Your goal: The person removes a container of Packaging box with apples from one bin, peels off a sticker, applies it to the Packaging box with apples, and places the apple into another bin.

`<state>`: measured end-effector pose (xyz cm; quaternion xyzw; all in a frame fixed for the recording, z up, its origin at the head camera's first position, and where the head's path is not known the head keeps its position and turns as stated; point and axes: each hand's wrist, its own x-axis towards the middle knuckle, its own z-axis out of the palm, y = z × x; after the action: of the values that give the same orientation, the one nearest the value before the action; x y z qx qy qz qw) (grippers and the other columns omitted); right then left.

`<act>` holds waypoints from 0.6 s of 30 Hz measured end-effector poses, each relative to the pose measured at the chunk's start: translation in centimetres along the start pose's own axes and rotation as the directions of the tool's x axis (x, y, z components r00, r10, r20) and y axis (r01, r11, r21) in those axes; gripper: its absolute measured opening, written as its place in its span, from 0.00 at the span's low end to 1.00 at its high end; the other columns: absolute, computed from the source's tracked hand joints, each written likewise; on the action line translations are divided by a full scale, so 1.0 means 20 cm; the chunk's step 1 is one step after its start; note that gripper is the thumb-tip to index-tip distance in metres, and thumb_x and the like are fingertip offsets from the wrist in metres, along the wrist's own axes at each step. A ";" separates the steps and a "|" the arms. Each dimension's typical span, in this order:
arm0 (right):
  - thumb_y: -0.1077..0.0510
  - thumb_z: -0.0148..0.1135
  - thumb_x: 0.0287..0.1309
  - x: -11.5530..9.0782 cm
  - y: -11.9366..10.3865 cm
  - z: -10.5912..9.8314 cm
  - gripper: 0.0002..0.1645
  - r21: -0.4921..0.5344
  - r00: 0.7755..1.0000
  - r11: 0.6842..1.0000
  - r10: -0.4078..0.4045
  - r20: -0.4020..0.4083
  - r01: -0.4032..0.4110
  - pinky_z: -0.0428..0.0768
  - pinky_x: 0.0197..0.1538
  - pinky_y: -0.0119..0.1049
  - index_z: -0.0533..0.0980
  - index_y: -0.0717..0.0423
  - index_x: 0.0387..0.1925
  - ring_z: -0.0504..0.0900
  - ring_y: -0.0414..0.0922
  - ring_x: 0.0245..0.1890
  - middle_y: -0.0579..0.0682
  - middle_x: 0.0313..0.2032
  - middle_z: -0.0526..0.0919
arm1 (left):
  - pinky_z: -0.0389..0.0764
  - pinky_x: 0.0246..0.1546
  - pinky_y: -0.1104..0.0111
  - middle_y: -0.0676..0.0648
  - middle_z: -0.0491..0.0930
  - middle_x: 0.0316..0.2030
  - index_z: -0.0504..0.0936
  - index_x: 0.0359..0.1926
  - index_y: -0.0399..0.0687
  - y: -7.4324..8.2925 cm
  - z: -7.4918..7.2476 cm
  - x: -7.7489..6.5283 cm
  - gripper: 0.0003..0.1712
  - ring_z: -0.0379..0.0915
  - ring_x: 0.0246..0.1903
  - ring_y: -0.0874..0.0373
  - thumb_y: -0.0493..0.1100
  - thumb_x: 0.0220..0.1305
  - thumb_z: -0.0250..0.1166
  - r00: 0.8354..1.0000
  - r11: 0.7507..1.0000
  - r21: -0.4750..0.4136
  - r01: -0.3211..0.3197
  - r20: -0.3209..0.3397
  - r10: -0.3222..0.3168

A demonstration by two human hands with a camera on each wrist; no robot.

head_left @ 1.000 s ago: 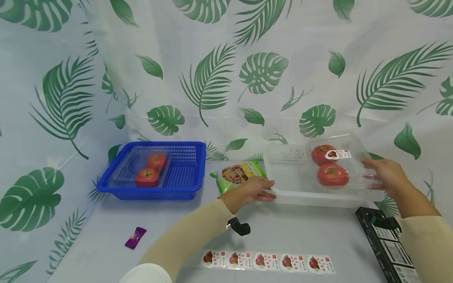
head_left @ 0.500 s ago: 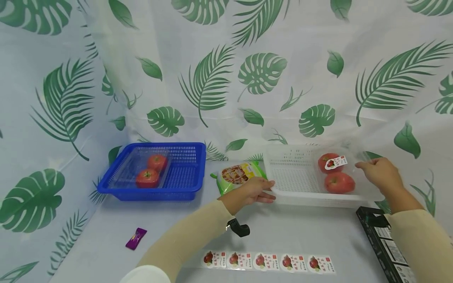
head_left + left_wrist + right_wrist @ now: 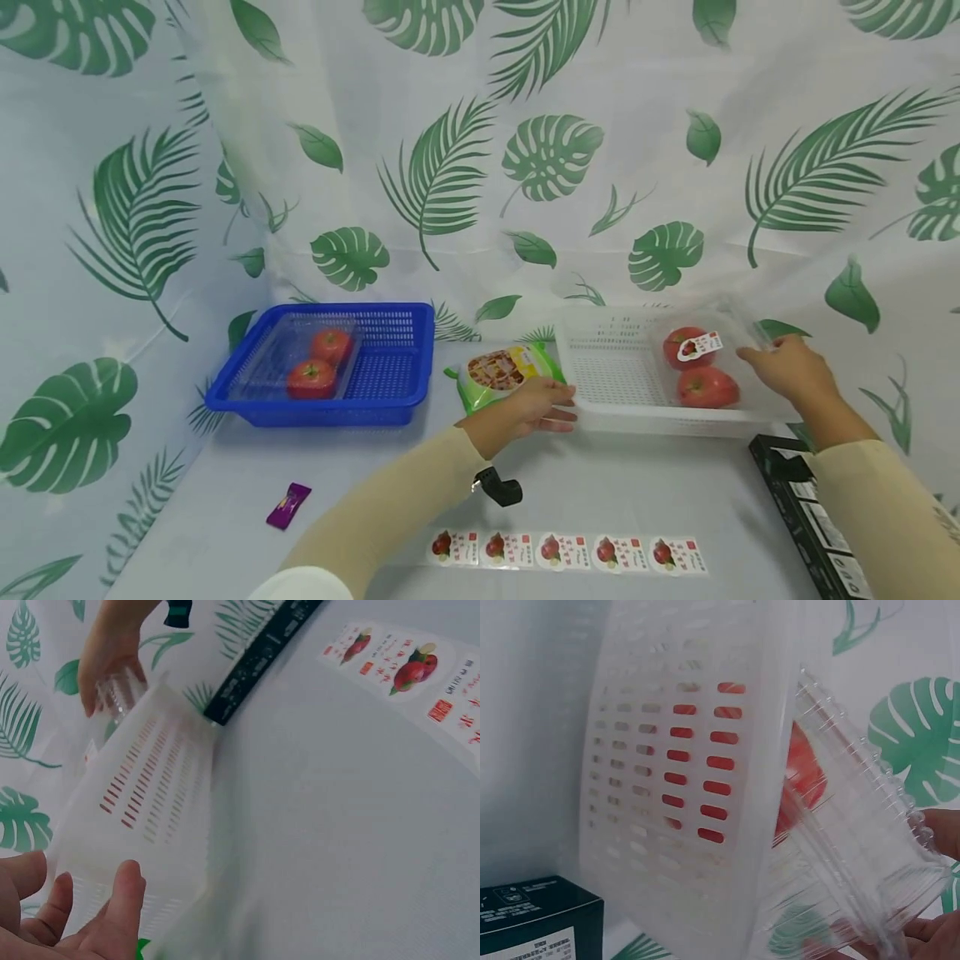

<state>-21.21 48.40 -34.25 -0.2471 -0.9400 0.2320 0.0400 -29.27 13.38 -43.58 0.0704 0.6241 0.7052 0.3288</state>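
My right hand (image 3: 793,377) grips the right edge of a clear plastic clamshell box (image 3: 855,847) with two red tomatoes (image 3: 707,387) inside. A white fruit label (image 3: 700,346) sits on the lid. The box is tilted, its left part within the white basket (image 3: 611,367) and its right end above the basket's right rim. At the basket's front left corner is my left hand (image 3: 528,408), its fingers extended and touching or very near the corner. In the left wrist view, its thumb and fingers are spread beside the basket wall.
A blue basket (image 3: 408,408) on the left holds another clear box (image 3: 262,367) of two tomatoes. A green snack bag (image 3: 495,372) lies between the baskets. In front are a strip of labels (image 3: 566,552), a purple wrapped sweet (image 3: 288,506) and a black box (image 3: 810,517).
The right hand has lowered the clear box into the right side of the white basket, then shifted it slightly left. My left hand has stayed at the basket's corner.
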 end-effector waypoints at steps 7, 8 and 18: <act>0.42 0.53 0.64 -0.06 -0.11 0.01 0.46 -0.125 0.977 0.982 -0.156 -0.143 0.139 0.67 0.50 0.71 0.56 0.79 0.63 0.61 0.77 0.53 0.81 0.55 0.61 | 0.84 0.40 0.59 0.36 0.77 0.52 0.78 0.47 0.37 0.04 -0.09 -0.09 0.11 0.76 0.52 0.39 0.40 0.69 0.62 0.999 0.995 0.096 -0.041 0.014 0.040; 0.45 0.55 0.63 -0.06 -0.13 0.02 0.43 -0.162 0.966 0.972 -0.196 -0.171 0.168 0.66 0.51 0.71 0.58 0.78 0.61 0.61 0.76 0.52 0.81 0.54 0.62 | 0.83 0.40 0.59 0.36 0.78 0.52 0.78 0.48 0.37 0.05 -0.10 -0.11 0.11 0.76 0.53 0.40 0.40 0.69 0.62 0.999 0.992 0.117 -0.051 0.020 0.049; 0.49 0.59 0.61 -0.08 -0.40 0.21 0.35 -0.191 0.916 0.911 -0.388 -0.098 0.365 0.71 0.49 0.68 0.65 0.74 0.58 0.69 0.71 0.47 0.76 0.51 0.71 | 0.81 0.46 0.58 0.41 0.81 0.49 0.76 0.52 0.39 0.22 -0.34 -0.24 0.15 0.76 0.53 0.43 0.43 0.69 0.62 0.992 0.940 0.319 -0.121 0.076 0.101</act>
<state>-24.22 39.72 -34.25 -0.0785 -0.9814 0.1222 0.1259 -30.61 5.01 -39.45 0.1791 0.7163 0.6085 0.2908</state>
